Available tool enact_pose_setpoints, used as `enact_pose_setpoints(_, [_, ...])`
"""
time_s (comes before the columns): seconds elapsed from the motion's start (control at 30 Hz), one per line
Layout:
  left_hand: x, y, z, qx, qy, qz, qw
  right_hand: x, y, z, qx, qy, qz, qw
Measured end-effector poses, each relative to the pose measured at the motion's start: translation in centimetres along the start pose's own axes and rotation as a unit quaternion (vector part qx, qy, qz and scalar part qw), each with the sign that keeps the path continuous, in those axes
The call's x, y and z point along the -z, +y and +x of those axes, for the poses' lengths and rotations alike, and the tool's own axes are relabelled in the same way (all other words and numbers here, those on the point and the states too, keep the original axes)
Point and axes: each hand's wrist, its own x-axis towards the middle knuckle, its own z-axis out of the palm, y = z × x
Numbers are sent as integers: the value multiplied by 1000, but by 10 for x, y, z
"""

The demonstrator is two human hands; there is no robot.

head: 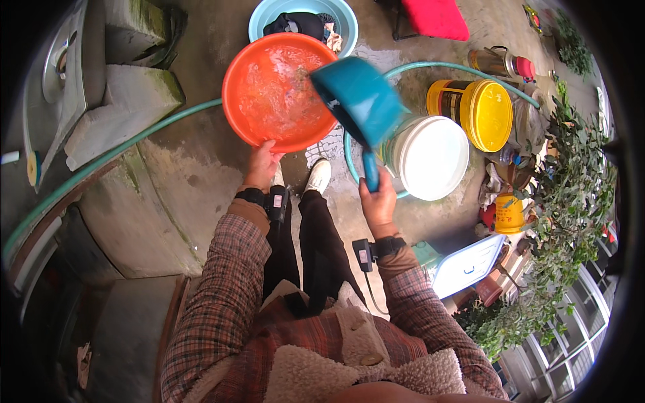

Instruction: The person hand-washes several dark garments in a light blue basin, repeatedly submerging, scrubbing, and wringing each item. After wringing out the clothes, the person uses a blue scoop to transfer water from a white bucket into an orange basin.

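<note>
My left hand [262, 163] grips the near rim of an orange plastic basin [233, 75] with rippling water in it. In my right hand [379, 199] is the handle of a teal plastic dipper [368, 95]. The dipper is tilted, with its mouth towards the basin and its edge over the basin's right rim; it is slightly blurred. Behind the orange basin, partly covered by it, a light blue basin [347, 25] holds dark cloth [297, 24]. A white bucket [434, 157] stands right of the dipper.
A teal hose [166, 121] runs across the concrete floor, passing out of sight by the orange basin. To the right are a yellow-lidded bucket [491, 116], a thermos flask [496, 61], a small yellow bucket [509, 214] and leafy plants [569, 166]. A red seat [436, 17] stands at the top; concrete blocks [126, 101] lie left.
</note>
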Motion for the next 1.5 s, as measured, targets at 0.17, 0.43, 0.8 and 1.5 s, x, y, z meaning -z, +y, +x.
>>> enact_pose_setpoints(0.17, [-42, 27, 57, -70, -85, 29, 993, 12, 18, -9, -167, 46, 268, 948])
enact_pose_setpoints(0.43, [-41, 18, 106, 0, -92, -86, 992, 27, 42, -32, -325, 39, 281, 902])
enact_pose_setpoints(0.8, [-116, 135, 188, -110, 96, 497, 855, 20, 49, -49, -344, 47, 332, 877])
enact_pose_setpoints(1.5, [-200, 180, 91, -534, 198, 680, 462, 71, 201, -5, -380, 195, -69, 902])
